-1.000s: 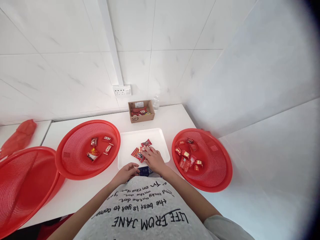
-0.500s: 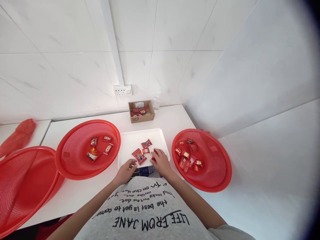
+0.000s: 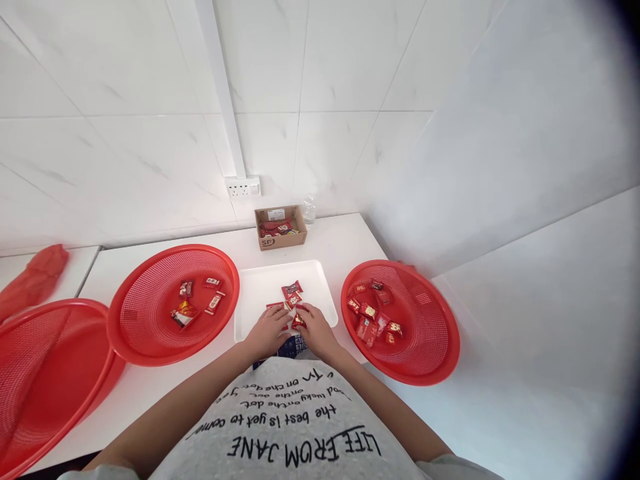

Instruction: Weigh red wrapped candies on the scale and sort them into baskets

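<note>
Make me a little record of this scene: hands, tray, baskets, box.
Left hand: over the white tray, partly covering a red packet.
Right hand: fingertips at another red packet; grip unclear.
On tray: more small packets beyond the hands.
Basket left of tray: red, a few wrapped packets.
Basket right of tray: red, more packets.
Leftmost basket: red, partly out of frame.
Cardboard box: beyond the tray, red packets inside.

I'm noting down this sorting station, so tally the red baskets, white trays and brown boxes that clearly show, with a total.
Red baskets: 3
White tray: 1
Brown box: 1
Total: 5
</note>
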`<state>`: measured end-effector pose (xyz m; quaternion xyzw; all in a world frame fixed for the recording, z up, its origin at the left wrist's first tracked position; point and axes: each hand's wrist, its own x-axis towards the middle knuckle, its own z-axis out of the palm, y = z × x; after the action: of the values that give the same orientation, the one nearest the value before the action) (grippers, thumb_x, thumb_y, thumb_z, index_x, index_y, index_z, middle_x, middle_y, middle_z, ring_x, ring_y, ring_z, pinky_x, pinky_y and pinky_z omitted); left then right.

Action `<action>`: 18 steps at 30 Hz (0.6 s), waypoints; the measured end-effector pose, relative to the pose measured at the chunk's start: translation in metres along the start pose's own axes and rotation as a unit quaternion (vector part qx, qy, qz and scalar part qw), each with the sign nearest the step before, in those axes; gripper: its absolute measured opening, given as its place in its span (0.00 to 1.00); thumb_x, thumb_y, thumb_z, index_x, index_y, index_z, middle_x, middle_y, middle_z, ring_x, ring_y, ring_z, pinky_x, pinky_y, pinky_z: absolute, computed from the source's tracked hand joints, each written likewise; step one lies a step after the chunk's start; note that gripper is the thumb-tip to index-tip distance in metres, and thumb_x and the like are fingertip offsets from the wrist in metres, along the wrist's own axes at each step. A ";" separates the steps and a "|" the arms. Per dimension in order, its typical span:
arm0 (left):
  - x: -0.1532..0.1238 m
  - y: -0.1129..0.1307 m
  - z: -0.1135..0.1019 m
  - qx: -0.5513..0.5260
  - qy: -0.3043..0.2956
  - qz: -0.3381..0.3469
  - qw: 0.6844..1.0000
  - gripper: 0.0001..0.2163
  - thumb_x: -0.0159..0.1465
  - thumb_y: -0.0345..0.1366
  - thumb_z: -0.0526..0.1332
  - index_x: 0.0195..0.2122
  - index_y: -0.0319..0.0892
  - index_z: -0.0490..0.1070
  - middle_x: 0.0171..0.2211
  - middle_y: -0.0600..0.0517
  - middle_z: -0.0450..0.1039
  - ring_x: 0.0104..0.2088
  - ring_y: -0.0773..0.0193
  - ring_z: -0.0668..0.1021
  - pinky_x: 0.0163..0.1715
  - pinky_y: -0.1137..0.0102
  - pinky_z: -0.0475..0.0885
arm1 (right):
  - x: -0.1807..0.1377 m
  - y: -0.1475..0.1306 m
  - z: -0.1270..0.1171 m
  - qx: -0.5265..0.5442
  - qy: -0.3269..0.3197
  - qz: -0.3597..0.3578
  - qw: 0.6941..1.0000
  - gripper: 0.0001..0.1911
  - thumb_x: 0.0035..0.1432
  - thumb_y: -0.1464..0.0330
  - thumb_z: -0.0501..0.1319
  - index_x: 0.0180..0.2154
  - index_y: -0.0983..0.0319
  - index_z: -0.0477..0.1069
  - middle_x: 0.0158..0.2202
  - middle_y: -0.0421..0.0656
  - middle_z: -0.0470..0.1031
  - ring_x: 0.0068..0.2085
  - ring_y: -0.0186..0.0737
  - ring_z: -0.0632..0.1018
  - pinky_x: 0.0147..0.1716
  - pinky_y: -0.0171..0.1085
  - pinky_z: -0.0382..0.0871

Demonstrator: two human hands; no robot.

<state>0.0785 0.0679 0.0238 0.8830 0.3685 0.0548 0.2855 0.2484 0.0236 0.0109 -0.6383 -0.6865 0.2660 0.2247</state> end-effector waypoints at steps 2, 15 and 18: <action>-0.001 -0.001 -0.004 -0.003 0.030 -0.005 1.000 0.18 0.57 0.29 0.57 0.49 0.42 0.67 0.54 0.45 0.65 0.57 0.52 0.62 0.57 0.56 0.57 | 0.002 0.000 0.000 0.001 0.004 0.015 1.000 0.24 0.50 0.77 0.54 0.51 0.61 0.67 0.55 0.49 0.63 0.55 0.45 0.64 0.55 0.47 0.58; 0.008 -0.006 -0.016 0.042 0.054 -0.103 0.992 0.15 0.60 0.37 0.56 0.49 0.43 0.65 0.51 0.44 0.65 0.51 0.53 0.67 0.50 0.59 0.63 | 0.016 -0.016 -0.008 -0.118 0.004 -0.021 0.993 0.20 0.58 0.69 0.53 0.53 0.58 0.64 0.58 0.47 0.61 0.54 0.47 0.63 0.50 0.45 0.61; 0.010 -0.004 -0.016 0.043 0.057 -0.104 0.992 0.16 0.60 0.36 0.56 0.50 0.43 0.64 0.52 0.44 0.64 0.52 0.53 0.66 0.50 0.59 0.62 | 0.019 -0.016 -0.006 -0.131 -0.015 -0.038 0.991 0.19 0.61 0.69 0.49 0.53 0.57 0.64 0.57 0.45 0.63 0.54 0.47 0.62 0.49 0.45 0.61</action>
<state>0.0784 0.0844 0.0334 0.8468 0.4761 0.0593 0.2297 0.2390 0.0420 0.0255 -0.6316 -0.7426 0.1742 0.1392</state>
